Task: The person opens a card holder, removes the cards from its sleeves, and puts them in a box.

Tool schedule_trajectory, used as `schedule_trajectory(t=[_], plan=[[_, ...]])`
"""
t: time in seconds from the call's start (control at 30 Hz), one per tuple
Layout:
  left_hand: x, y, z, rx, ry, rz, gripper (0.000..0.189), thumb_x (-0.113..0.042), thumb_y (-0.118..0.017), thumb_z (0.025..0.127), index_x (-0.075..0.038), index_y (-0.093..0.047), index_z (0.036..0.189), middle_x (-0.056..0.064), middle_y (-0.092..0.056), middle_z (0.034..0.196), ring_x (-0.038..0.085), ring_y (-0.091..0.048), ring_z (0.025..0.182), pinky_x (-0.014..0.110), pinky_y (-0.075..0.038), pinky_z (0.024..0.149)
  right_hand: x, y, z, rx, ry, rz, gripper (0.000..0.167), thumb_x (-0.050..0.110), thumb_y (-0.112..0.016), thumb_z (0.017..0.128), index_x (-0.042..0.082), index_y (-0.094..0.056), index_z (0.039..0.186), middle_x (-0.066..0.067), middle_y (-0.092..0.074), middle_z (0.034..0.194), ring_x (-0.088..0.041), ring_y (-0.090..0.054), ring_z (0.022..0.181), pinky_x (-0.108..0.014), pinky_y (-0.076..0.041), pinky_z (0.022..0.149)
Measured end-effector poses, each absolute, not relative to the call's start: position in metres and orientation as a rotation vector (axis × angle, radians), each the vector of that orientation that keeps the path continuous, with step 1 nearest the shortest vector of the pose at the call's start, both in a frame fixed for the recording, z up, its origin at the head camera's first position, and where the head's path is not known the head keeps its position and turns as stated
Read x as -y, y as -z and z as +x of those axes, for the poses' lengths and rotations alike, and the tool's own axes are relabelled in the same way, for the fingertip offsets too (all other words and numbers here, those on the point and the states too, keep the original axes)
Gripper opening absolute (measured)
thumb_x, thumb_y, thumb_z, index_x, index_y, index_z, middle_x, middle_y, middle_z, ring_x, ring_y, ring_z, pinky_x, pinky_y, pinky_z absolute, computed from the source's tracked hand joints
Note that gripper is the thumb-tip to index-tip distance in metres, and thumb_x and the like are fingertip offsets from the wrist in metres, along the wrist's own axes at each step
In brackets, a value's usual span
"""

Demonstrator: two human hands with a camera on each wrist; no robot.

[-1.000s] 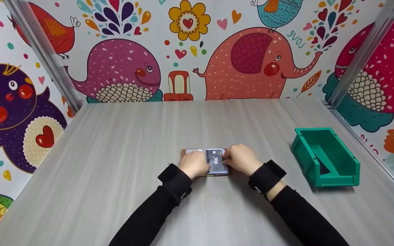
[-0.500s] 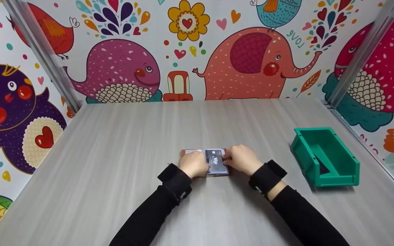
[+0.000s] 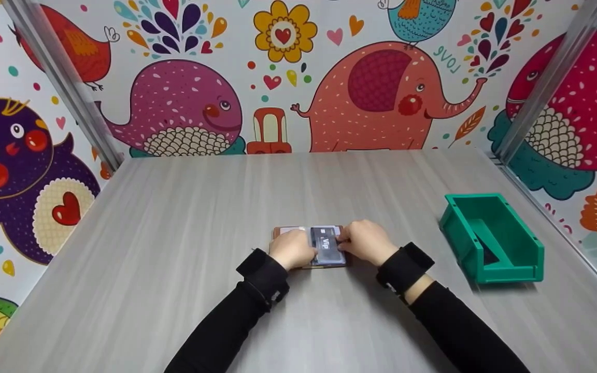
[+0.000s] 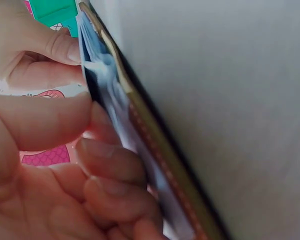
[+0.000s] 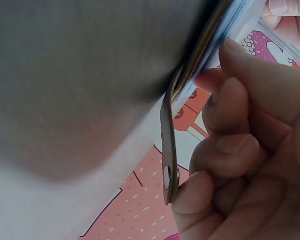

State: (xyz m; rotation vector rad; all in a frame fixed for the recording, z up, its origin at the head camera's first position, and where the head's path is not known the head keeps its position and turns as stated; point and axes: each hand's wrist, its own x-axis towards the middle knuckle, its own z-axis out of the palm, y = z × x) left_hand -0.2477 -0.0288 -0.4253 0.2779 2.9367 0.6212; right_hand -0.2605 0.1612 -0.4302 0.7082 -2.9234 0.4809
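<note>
A brown card holder (image 3: pixel 276 231) with clear plastic sleeves lies spread on the table. On its right half is a dark card marked "Vip" (image 3: pixel 327 244). My left hand (image 3: pixel 292 249) covers much of the left half, its thumb and forefinger pinching at the card's left edge. From the other side, my right hand (image 3: pixel 366 241) pinches the card's right edge. Curled fingers (image 4: pixel 112 200) of the left hand rest against the sleeves in the left wrist view. A strap with a metal snap (image 5: pixel 169 150) sticks out from the holder beside the right fingers. Whether the card sits inside its sleeve I cannot tell.
To the right stands a green plastic bin (image 3: pixel 462 246) with a dark flat piece (image 3: pixel 489 254) inside. Cartoon-printed wall panels (image 3: pixel 278 77) with metal posts (image 3: pixel 552 83) bound the wood-grain table (image 3: pixel 184 217) at the back and sides.
</note>
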Motion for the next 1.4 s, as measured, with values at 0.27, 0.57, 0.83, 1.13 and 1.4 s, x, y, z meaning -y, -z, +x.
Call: schedule_trajectory(t=[0.27, 0.57, 0.83, 1.13, 1.4], plan=[[0.030, 0.425, -0.247, -2.931, -0.630, 0.218, 0.026, -0.031, -0.071, 0.085, -0.005, -0.070, 0.090, 0.011, -0.070, 0.103, 0.029, -0.065, 0.089, 0.052, -0.047, 0.083, -0.160, 0.431, -0.260, 2.925, -0.469, 0.710, 0.012, 0.014, -0.082, 0.079, 0.010, -0.081, 0.090, -0.005, -0.075, 0.087, -0.025, -0.069, 0.075, -0.042, -0.053, 0.067], [0.037, 0.423, -0.250, -2.891, -0.680, 0.193, 0.021, -0.029, -0.073, 0.084, -0.009, -0.065, 0.085, 0.009, -0.068, 0.096, 0.027, -0.062, 0.086, 0.051, -0.046, 0.084, -0.161, 0.430, -0.259, 2.901, -0.453, 0.752, 0.010, 0.013, -0.082, 0.079, 0.011, -0.081, 0.089, -0.005, -0.074, 0.084, -0.024, -0.066, 0.070, -0.042, -0.052, 0.063], [0.050, 0.420, -0.253, -2.825, -0.751, 0.220, 0.021, -0.027, -0.074, 0.082, -0.008, -0.065, 0.087, 0.004, -0.062, 0.083, 0.021, -0.057, 0.078, 0.042, -0.049, 0.077, -0.162, 0.431, -0.259, 2.878, -0.436, 0.787, 0.009, 0.012, -0.081, 0.079, 0.010, -0.080, 0.087, -0.005, -0.074, 0.082, -0.024, -0.065, 0.069, -0.042, -0.052, 0.063], [0.062, 0.419, -0.256, -2.697, -0.939, 0.221, 0.017, -0.018, -0.075, 0.081, -0.007, -0.063, 0.080, 0.002, -0.061, 0.074, 0.017, -0.054, 0.066, 0.030, -0.044, 0.064, -0.162, 0.431, -0.259, 2.885, -0.450, 0.758, 0.009, 0.012, -0.082, 0.078, 0.011, -0.081, 0.087, -0.005, -0.074, 0.083, -0.025, -0.066, 0.069, -0.043, -0.052, 0.063], [0.069, 0.416, -0.254, -2.636, -1.065, 0.180, 0.019, -0.012, -0.072, 0.079, -0.009, -0.055, 0.071, 0.001, -0.056, 0.069, 0.013, -0.051, 0.057, 0.025, -0.043, 0.051, -0.162, 0.432, -0.259, 2.874, -0.448, 0.781, 0.010, 0.011, -0.081, 0.078, 0.010, -0.080, 0.088, -0.005, -0.074, 0.083, -0.025, -0.067, 0.071, -0.043, -0.052, 0.065]])
